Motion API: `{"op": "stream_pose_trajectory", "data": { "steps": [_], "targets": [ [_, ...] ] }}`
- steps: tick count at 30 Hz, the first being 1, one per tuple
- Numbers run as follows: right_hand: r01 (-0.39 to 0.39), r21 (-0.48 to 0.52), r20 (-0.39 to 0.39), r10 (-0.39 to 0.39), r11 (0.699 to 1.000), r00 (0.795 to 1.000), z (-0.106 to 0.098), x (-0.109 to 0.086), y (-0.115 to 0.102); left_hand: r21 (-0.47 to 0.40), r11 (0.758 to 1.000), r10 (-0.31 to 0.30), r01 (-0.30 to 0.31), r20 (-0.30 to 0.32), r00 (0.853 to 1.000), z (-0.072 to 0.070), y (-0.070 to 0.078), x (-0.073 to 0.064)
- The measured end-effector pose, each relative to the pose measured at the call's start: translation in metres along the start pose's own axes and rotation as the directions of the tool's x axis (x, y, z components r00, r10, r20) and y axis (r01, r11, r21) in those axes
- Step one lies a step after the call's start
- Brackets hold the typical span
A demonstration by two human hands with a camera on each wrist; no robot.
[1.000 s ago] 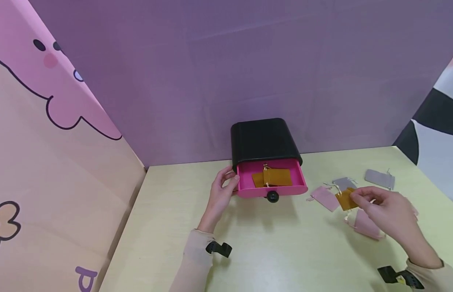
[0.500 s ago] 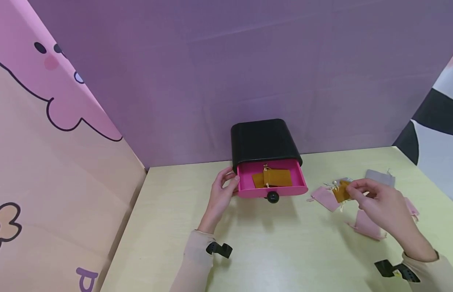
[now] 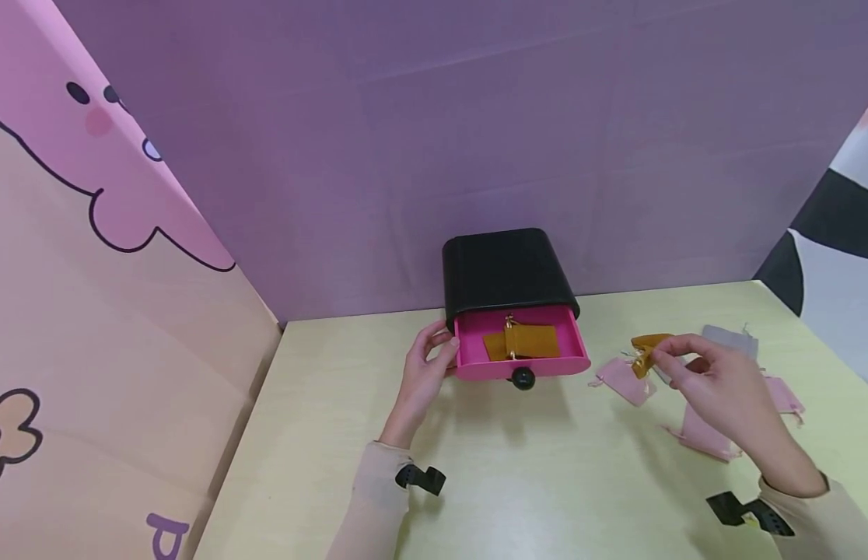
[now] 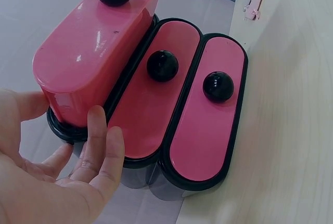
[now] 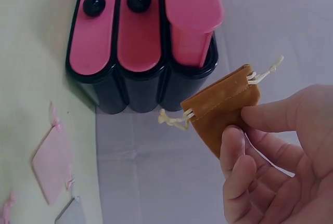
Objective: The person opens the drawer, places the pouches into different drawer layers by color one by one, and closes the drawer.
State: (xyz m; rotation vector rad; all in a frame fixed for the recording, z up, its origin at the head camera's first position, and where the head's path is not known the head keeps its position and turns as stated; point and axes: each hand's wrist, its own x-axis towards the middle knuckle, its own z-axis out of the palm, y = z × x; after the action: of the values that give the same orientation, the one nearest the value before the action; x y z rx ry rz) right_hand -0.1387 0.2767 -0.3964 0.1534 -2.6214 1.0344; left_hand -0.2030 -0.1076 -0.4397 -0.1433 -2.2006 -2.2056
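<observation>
A black mini drawer cabinet (image 3: 504, 268) with pink fronts has its top drawer (image 3: 577, 350) pulled out. Mustard-brown pouches (image 3: 533, 340) lie overlapping inside that drawer. My left hand (image 3: 421, 381) rests at the drawer's left side, its fingers loosely bent; in the left wrist view, thumb and fingertips touch near the drawer's end and the cabinet rim. Over the right side of the table, my right hand (image 3: 724, 393) pinches a brown drawstring pouch (image 5: 223, 107) between thumb and fingers. Its pale cords hang out at both sides of the top.
Pink pouches (image 3: 703, 435) and a grey pouch (image 3: 729, 340) lie spread on the pale table (image 3: 511, 490) around and below my right hand. Two lower drawers (image 4: 208, 120) are closed, each with a black knob. A purple backdrop (image 3: 378, 155) stands behind the cabinet.
My right hand has lifted the brown pouch and carried it slightly left, and the pouch has turned in the fingers. The left hand and the drawer stay as they were.
</observation>
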Motion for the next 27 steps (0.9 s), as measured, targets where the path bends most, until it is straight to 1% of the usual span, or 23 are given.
{"op": "stream_pose_trajectory", "data": {
  "steps": [3, 6, 18, 27],
  "targets": [
    [0.017, -0.006, -0.014, -0.017, 1.0, 1.0, -0.001, 0.001, -0.005, 0.013, 1.0, 0.0, 0.0, -0.003, 1.0, 0.0, 0.001, 0.0],
    [0.017, -0.003, -0.008, -0.017, 1.0, 1.0, -0.001, 0.002, -0.012, 0.019, 1.0, -0.001, 0.001, -0.009, 1.0, 0.0, 0.002, 0.0],
    [-0.021, 0.017, -0.02, 0.021, 1.0, 1.0, 0.008, 0.005, -0.035, 0.02, 1.0, -0.009, 0.009, -0.009, 1.0, 0.0, 0.0, 0.001],
    [0.003, 0.009, -0.005, -0.003, 1.0, 1.0, 0.016, 0.012, -0.053, 0.009, 1.0, -0.005, 0.005, -0.006, 1.0, 0.001, 0.002, -0.001]
  ]
}}
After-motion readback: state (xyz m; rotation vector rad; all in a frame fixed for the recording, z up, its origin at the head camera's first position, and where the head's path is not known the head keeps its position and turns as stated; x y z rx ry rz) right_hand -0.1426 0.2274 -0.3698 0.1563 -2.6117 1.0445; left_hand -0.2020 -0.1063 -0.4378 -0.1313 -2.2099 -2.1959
